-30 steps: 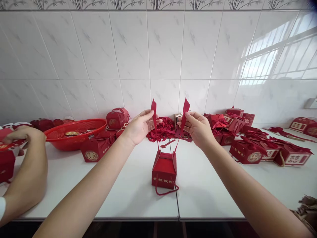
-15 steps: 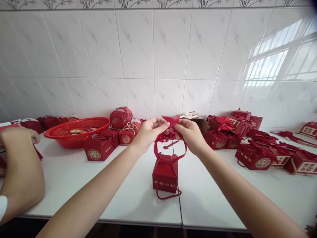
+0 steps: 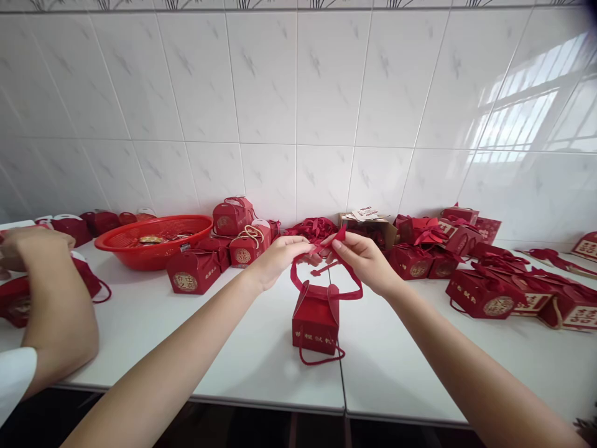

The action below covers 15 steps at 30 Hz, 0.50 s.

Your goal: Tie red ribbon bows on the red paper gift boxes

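Observation:
A small red gift box (image 3: pixel 316 317) with gold lettering stands upright on the white table, a red cord handle hanging at its front. Red ribbon (image 3: pixel 351 295) passes through its top flaps and loops up on both sides to my hands. My left hand (image 3: pixel 285 256) pinches the ribbon above the box. Opposite it, my right hand (image 3: pixel 357 255) grips the ribbon between thumb and fingers, a short end sticking up. Both hands are raised off the table, close together. The exact fold of ribbon between the fingertips is partly hidden.
A red plastic basket (image 3: pixel 153 249) with small packets stands left. Finished-looking red boxes with bows (image 3: pixel 485 292) sit right. Behind my hands lie a ribbon pile (image 3: pixel 313 228) and an open carton (image 3: pixel 389 233). A co-worker's arm (image 3: pixel 60 305) reaches in at left beside another red box.
My right hand has drawn a ribbon end up and my hands have moved slightly apart. The wide ribbon fold above them is gone. The view has shifted a little; the co-worker's arm uncovers a box.

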{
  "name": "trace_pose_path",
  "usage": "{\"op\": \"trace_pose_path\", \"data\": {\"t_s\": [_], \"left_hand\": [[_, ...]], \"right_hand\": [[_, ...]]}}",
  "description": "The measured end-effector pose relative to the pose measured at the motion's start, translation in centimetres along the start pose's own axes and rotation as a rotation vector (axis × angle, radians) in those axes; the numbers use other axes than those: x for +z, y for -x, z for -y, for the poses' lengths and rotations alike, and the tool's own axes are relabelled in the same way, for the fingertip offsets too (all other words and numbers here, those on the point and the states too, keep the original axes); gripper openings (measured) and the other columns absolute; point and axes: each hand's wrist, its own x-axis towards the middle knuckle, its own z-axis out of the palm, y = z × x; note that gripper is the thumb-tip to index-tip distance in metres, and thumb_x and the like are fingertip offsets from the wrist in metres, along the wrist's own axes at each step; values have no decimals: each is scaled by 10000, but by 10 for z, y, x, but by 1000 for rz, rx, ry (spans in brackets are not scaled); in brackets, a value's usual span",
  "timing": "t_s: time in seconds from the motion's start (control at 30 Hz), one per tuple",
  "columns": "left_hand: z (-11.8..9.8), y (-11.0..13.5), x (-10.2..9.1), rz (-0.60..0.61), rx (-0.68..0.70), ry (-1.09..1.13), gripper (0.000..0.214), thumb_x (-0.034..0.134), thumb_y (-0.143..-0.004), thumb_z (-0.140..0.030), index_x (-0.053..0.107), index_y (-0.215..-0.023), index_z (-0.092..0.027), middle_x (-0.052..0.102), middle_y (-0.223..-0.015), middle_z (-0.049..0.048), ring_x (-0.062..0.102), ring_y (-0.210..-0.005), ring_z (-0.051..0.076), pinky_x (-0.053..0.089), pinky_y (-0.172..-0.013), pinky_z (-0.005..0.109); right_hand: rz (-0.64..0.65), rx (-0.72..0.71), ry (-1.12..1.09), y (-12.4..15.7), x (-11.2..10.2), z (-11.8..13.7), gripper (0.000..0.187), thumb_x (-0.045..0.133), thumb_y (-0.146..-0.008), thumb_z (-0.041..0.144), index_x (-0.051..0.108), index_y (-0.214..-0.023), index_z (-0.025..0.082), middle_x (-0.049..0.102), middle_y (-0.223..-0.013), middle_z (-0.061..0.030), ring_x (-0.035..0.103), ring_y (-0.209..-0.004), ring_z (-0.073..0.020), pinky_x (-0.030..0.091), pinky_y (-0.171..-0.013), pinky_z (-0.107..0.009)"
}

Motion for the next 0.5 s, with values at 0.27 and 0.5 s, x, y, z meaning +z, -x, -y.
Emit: {"op": "trace_pose_path", "data": {"t_s": [0.27, 0.5], "left_hand": [[1, 1, -8, 59, -55, 82, 263, 576, -800, -389, 678, -712, -163, 691, -786, 43, 640, -905, 235, 411, -926, 381], [7, 21, 1, -277, 345, -682, 278, 596, -793, -470, 719, -751, -224, 736, -890, 47, 569, -1080, 299, 287, -1016, 433]], "right_hand": [[-43, -459, 863, 9, -5, -10, 266, 413, -927, 163, 666, -1000, 200, 710, -935, -74, 596, -865, -209, 486, -795, -384], [-311, -414, 814, 22, 3, -13, 241, 457, -910, 213, 679, -1002, 213, 648, -1098, -96, 607, -979, -215, 496, -825, -362]]}}
